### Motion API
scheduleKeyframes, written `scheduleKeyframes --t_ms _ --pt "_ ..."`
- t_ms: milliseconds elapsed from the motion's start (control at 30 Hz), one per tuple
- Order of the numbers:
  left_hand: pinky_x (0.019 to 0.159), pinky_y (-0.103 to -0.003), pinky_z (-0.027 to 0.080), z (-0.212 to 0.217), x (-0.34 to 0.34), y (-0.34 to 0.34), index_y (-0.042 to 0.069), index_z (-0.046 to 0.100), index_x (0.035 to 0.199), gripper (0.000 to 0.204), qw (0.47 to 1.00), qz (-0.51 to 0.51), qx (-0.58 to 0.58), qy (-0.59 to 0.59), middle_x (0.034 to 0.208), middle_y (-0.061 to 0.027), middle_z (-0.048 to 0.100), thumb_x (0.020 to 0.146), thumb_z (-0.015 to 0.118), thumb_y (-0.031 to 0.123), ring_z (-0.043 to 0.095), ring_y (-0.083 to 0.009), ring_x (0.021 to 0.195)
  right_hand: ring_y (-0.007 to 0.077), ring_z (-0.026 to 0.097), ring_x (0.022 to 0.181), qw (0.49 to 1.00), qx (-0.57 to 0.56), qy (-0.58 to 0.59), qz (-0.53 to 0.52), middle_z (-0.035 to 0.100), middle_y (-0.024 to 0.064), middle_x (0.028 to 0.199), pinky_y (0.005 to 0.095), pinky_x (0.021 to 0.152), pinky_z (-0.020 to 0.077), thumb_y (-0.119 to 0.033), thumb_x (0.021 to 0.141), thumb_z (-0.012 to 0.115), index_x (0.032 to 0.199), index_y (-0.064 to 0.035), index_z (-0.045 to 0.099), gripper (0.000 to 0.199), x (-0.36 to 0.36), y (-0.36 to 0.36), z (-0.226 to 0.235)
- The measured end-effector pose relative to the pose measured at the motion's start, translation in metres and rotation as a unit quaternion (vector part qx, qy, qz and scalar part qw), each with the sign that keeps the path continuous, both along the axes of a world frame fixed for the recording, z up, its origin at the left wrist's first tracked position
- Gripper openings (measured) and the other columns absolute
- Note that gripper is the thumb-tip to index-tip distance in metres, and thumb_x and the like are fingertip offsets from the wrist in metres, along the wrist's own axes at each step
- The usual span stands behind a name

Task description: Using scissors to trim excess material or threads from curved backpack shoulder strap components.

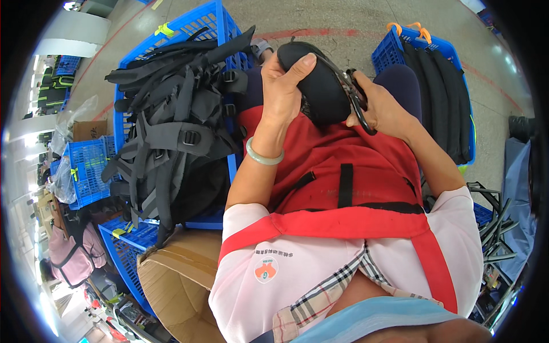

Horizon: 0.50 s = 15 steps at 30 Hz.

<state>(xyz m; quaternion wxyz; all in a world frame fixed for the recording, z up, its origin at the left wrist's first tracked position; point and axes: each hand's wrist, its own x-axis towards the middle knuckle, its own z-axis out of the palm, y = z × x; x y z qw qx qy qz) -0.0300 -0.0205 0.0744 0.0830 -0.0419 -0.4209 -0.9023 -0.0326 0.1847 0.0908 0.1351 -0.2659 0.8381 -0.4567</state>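
Note:
A black padded fabric piece [323, 91], rounded at its top, is held up in front of my red apron [337, 160]. My left hand [281, 86] grips its upper left side, with the thumb pressed on the face. At its right edge, black-handled scissors [359, 108] are in my right hand [384, 110], fingers closed round the handles. The blades lie along the edge of the piece; whether they are cutting I cannot tell. Part of the far side of the piece is hidden.
To the left, a blue crate [220, 23] is heaped with black straps and buckles [183, 137]. An open cardboard box [183, 263] stands below it. At right, another blue crate [440, 43] holds black padded pieces [440, 103]. A person in pink [77, 254] is at far left.

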Motion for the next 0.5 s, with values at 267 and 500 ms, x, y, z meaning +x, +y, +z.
scheduleKeyframes --t_ms 267,500 --pt "0.069 -0.025 0.052 -0.005 0.000 -0.002 0.001 0.064 0.092 0.011 1.000 -0.012 0.013 -0.009 0.084 -0.0040 0.067 0.083 0.070 0.003 0.063 -0.0114 0.073 0.0185 0.043 0.061 0.998 -0.006 -0.065 0.022 0.046 0.0111 0.066 0.0335 0.057 0.0385 -0.028 0.076 0.079 0.095 -0.0005 0.047 0.045 -0.006 0.006 -0.005" --pt "0.068 -0.024 0.051 -0.007 0.004 0.005 0.001 0.063 0.094 0.014 0.999 -0.018 -0.030 -0.007 0.084 -0.0040 0.067 0.082 0.071 0.002 0.063 -0.0108 0.073 0.0208 0.044 0.059 0.998 0.045 -0.043 0.022 0.046 0.0137 0.064 0.0363 0.056 0.0378 -0.032 0.080 0.075 0.093 0.0002 0.047 0.045 -0.009 0.020 0.006"
